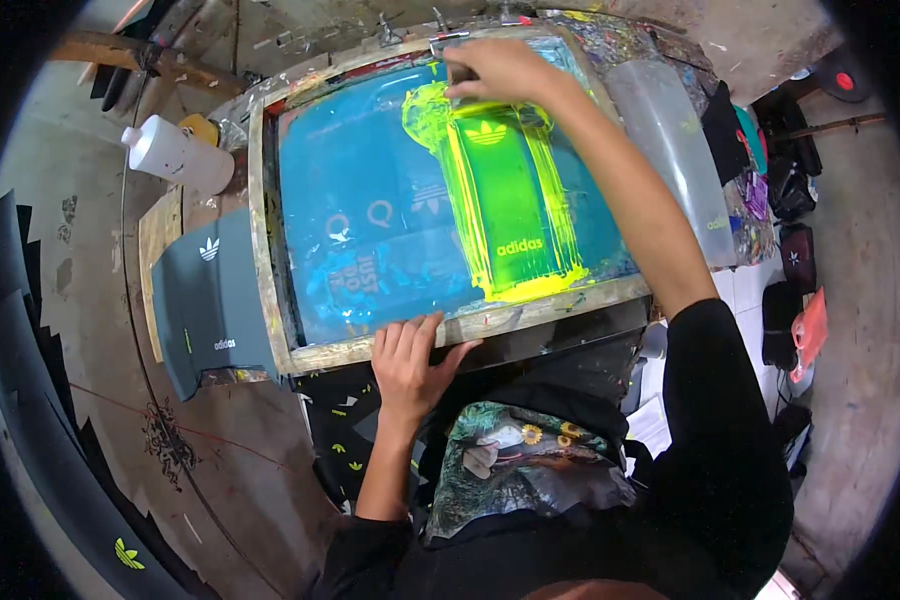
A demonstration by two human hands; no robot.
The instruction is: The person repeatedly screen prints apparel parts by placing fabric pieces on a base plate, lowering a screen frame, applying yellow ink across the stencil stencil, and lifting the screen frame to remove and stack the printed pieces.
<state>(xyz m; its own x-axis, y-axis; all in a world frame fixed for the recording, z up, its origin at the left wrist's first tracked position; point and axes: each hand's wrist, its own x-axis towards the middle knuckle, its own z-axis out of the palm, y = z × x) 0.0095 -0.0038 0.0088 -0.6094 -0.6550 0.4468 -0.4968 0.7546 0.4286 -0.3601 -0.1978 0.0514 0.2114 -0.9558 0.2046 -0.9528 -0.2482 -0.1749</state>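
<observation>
A blue mesh printing screen (335,165) in a wooden frame (275,255) lies in front of me. Bright yellow-green ink (530,290) coats a tall strip of its right half, thickest along the strip's borders. At the far end of this strip, my right hand (505,72) is closed around a squeegee (457,75), whose blade is mostly hidden by hand and ink. My left hand (408,365) grips the frame's near rail, fingers over the top and thumb along the front edge.
Left of the screen stand a white plastic bottle (180,155) and a dark grey printed panel (210,300). A clear plastic sheet (665,150) lies on the right over the ink-stained tabletop (610,45). More dark printed panels (45,430) line the far left.
</observation>
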